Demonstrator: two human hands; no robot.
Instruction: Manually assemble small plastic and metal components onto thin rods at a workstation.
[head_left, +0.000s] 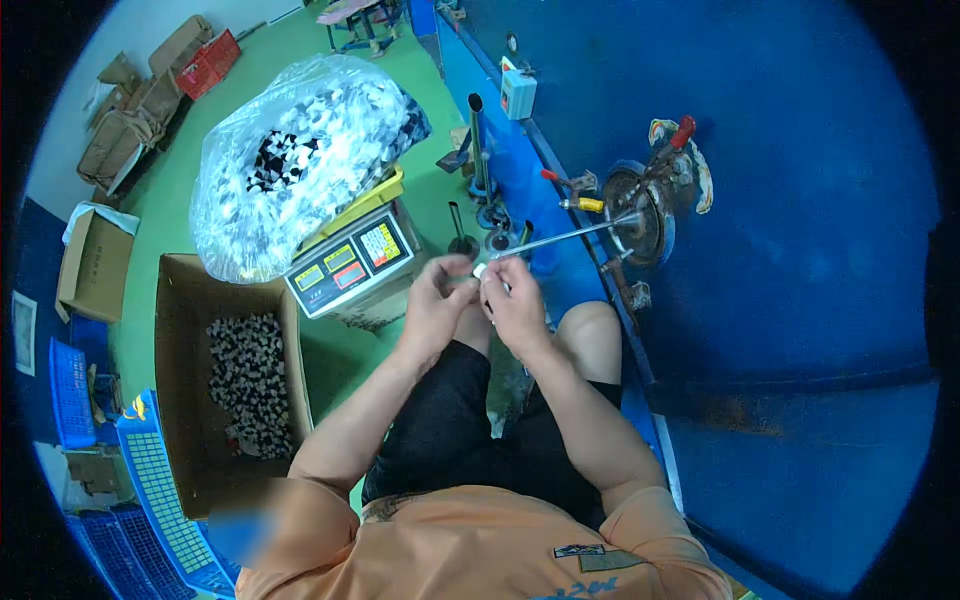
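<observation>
Green floor (pixel 140 250) below, and along the right a broad blue surface (pixel 790 280) with a round metal disc (pixel 655 245) and a red handle (pixel 683 132) mounted at its near edge. Thin metal rod (pixel 555 240) running from the disc out past that edge, near end just beside the fingers. At the left, an open cardboard box (pixel 180 400) with a heap of small dark and grey pieces (pixel 250 375) inside; beyond it, a clear bag (pixel 225 220) of white and black pieces, over a yellow tray (pixel 390 190) on a scale (pixel 350 262).

Small white piece (pixel 480 270) between the two hands, above the knees, close to the rod's end. Right hand (pixel 512 305): fingers pinched on the piece. Left hand (pixel 430 305): fingers curled in right beside it, gripping or merely touching impossible to tell.

For good handling, as a judgement: pinch firmly but without crushing, steady with the left fingertips, and turn the piece little by little with its face in view. Keep knuckles clear of the rod's end, and elbows tucked close for control.

Writing: small print around the displays and keys of the scale, too small to read safely; faint marks on a brown carton (pixel 97 265) at the far left; blue lettering and a dark patch on the orange shirt (pixel 450 530), partly cut off.
</observation>
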